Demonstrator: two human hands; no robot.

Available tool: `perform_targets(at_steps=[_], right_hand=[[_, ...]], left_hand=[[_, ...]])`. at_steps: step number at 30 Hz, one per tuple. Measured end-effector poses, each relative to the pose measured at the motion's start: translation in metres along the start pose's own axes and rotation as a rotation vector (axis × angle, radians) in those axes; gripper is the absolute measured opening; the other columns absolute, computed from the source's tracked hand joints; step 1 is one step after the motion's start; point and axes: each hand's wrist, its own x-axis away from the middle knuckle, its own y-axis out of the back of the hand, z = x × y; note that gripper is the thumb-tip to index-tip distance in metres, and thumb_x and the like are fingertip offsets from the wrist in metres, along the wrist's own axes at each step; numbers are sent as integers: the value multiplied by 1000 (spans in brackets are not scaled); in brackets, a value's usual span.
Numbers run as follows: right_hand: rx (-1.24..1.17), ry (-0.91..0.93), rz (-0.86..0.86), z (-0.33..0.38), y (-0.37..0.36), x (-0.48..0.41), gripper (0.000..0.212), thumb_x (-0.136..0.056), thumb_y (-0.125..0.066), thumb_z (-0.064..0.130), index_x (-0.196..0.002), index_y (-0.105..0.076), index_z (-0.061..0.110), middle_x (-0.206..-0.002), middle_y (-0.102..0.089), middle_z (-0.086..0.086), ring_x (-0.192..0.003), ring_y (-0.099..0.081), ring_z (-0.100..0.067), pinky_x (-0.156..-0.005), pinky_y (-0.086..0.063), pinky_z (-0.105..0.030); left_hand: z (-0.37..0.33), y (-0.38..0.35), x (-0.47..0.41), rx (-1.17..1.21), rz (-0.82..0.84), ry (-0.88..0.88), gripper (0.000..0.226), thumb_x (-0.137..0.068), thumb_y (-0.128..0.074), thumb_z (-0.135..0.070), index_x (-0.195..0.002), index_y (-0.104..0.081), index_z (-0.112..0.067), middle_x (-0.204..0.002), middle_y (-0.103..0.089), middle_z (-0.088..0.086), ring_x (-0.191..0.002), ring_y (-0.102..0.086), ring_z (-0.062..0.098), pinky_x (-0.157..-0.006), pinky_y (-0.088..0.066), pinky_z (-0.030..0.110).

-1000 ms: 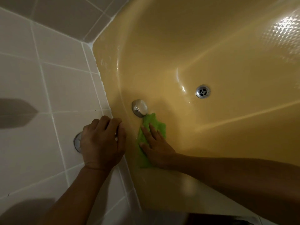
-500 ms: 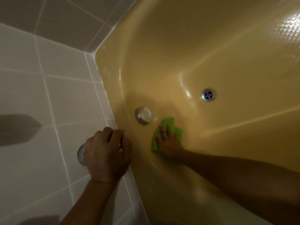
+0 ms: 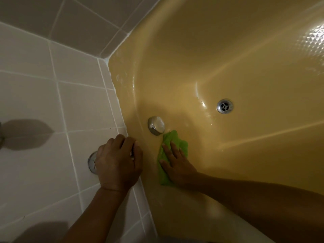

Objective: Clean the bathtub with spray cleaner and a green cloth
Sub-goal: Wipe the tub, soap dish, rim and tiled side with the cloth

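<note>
While bent over the bathtub [image 3: 228, 50] | right grip [image 3: 177, 165] open, laid flat and straight, pressing green cloth [image 3: 176, 140] on tub wall, cloth tip just below round silver knob [image 3: 156, 125] | left grip [image 3: 117, 165] curled at tub edge, over silver wall fitting [image 3: 91, 162], holding anything or not: cannot tell | drain [image 3: 225, 106] well apart on tub floor

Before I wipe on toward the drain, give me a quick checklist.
1. Green cloth flat under right hand, pressed on the bathtub wall: ok.
2. Left hand braced at the rim, over a chrome fitting: fingers curled, grip hidden, cannot tell.
3. Path to drain free of objects: ok.
4. Cloth clear of overflow cap: tip sits right at its edge, cannot tell.
5. Spray cleaner within reach: not in view, cannot tell.
</note>
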Motion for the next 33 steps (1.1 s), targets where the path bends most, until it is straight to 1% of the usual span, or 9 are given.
perform_targets(at_steps=[5,13,15,18,21,25,29,31,33], right_hand=[[176,46,64,-16,4,3,63,-111,-23,44,-162,10,26,-159,19,18,-145,28,-7,-126,9,-42],[373,3,144,-43,10,-8,56,-111,-18,41,-163,-6,26,-167,25,-1,-153,24,-28,-125,9,-51],[275,-73,132,-46,6,-22,64,-106,-15,57,-163,0,30,-167,23,3,-154,22,-26,-125,8,-53],[73,-204,17,-50,-2,-50,92,-78,1,89,-159,10,45,-168,19,9,-156,16,-29,-125,-1,-57],[62,-200,-53,-20,0,-52,73,-96,-12,71,-159,10,44,-169,18,6,-156,14,-33,-126,1,-54],[110,39,-34,11,2,-18,60,-111,-25,41,-163,-1,24,-165,22,5,-149,27,-20,-125,10,-51],[103,25,93,3,9,26,69,-107,-32,55,-160,10,42,-166,25,7,-153,21,-22,-124,4,-41],[215,10,189,-12,16,37,65,-105,-17,58,-162,6,35,-169,20,1,-153,20,-22,-125,6,-43],[360,-11,271,-28,26,39,97,-81,19,70,-163,-6,26,-170,16,-8,-153,20,-29,-126,4,-50]], left_hand=[[1,-2,1,15,-2,3,33,-100,-47,-27,-78,-66,-10,-71,-55,7,-59,-50,29,-55,-37,36],[2,-4,3,14,-18,-4,30,-100,-51,-25,-79,-66,-10,-71,-55,7,-58,-50,29,-54,-39,37],[2,-4,2,13,-26,-6,30,-100,-51,-25,-79,-67,-10,-71,-55,6,-58,-50,28,-54,-38,36],[2,-5,2,15,-33,-14,30,-100,-51,-27,-80,-68,-10,-72,-56,6,-58,-50,27,-54,-38,35],[2,-7,3,20,-42,-42,31,-100,-52,-28,-83,-70,-11,-75,-59,7,-59,-53,28,-55,-40,35],[3,-5,1,16,-37,-61,28,-98,-55,-27,-83,-71,-9,-76,-60,9,-60,-55,29,-55,-41,34],[1,5,-4,41,60,-46,28,-97,-54,-29,-81,-70,-11,-73,-59,6,-57,-55,29,-53,-40,34],[-7,17,-16,107,225,67,30,-96,-50,-39,-85,-69,-20,-74,-62,-2,-61,-60,25,-57,-46,35],[-13,18,-40,209,417,247,24,-96,-51,-53,-102,-64,-34,-88,-64,-11,-78,-64,16,-70,-49,35]])
